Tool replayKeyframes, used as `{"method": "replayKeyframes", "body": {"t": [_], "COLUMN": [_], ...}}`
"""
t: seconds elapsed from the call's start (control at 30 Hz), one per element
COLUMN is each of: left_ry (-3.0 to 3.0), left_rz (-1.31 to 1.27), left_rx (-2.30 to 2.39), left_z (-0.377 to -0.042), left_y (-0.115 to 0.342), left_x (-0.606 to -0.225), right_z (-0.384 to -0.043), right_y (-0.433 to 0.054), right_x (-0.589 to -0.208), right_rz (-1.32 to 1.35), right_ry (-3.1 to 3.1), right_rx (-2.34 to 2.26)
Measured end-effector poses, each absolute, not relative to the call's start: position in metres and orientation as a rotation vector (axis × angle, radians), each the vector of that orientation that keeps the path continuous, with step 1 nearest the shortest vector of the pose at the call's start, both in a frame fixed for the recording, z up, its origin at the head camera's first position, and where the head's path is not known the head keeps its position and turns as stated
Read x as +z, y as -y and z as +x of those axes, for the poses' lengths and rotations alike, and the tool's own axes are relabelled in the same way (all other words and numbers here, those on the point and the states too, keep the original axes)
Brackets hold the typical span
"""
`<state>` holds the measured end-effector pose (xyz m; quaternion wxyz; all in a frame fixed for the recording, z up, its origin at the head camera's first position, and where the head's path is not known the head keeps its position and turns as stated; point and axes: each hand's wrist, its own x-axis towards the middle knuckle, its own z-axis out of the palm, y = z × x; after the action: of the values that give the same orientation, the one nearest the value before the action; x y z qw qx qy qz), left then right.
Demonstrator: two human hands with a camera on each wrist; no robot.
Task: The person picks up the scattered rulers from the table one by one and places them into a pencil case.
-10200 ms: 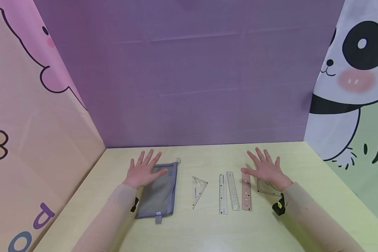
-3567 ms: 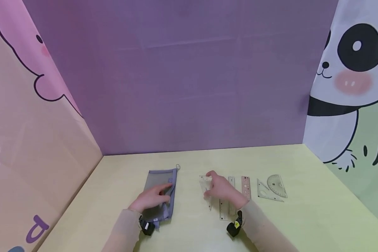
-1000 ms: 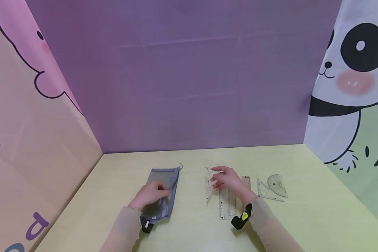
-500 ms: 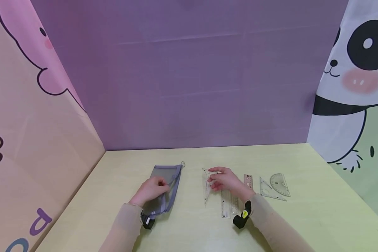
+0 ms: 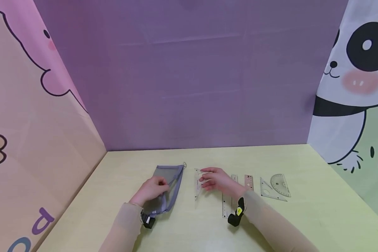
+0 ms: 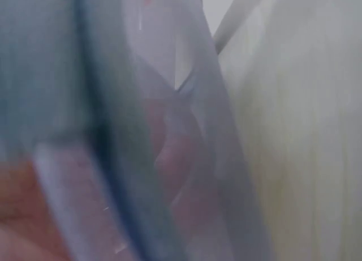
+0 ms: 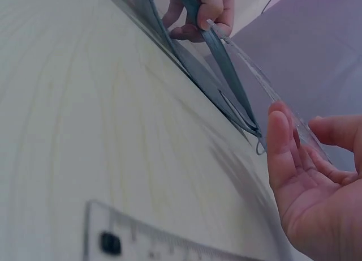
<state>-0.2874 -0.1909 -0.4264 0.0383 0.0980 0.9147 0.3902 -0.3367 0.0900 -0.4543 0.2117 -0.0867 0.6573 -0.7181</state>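
My left hand (image 5: 151, 190) pinches the upper layer of a grey mesh zipper pouch (image 5: 166, 171) with purple trim, on the left of the table. In the right wrist view the pouch's mouth gapes, the zipper edge (image 7: 226, 68) lifted between left fingers and thumb. My right hand (image 5: 215, 180) holds a clear set square (image 5: 197, 180) by one side, thumb against fingers, raised above the table just right of the pouch. Its far tip overlaps the left fingers in the right wrist view. Blurred mesh (image 6: 226, 131) fills much of the left wrist view, with fingers showing through.
A clear ruler (image 5: 225, 206) and a second clear ruler (image 5: 234, 177) lie partly under the right forearm. Beside them is a pink ruler (image 5: 249, 182), partly covered. Farther right lie another set square (image 5: 269, 191) and a protractor (image 5: 280, 184). A purple backdrop (image 5: 189, 87) closes the table's back.
The right hand has picked up the set square from the table and carried it left toward the pouch. The left hand, flat over the pouch at first, now pinches and lifts its opening.
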Motion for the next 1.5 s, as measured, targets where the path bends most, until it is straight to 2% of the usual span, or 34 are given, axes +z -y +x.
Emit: {"method": "replayKeyframes", "body": {"t": [1.5], "left_ry": [-2.812], "left_rz": [0.303], "left_rx": [1.209], "left_z": [-0.284], "left_y": [0.191], "left_x": [-0.416], "right_z": [-0.345], "right_y": [-0.006], "right_x": [-0.456], "right_rz": [-0.222], "right_ry": [-1.61], "right_rx": [-1.995]}}
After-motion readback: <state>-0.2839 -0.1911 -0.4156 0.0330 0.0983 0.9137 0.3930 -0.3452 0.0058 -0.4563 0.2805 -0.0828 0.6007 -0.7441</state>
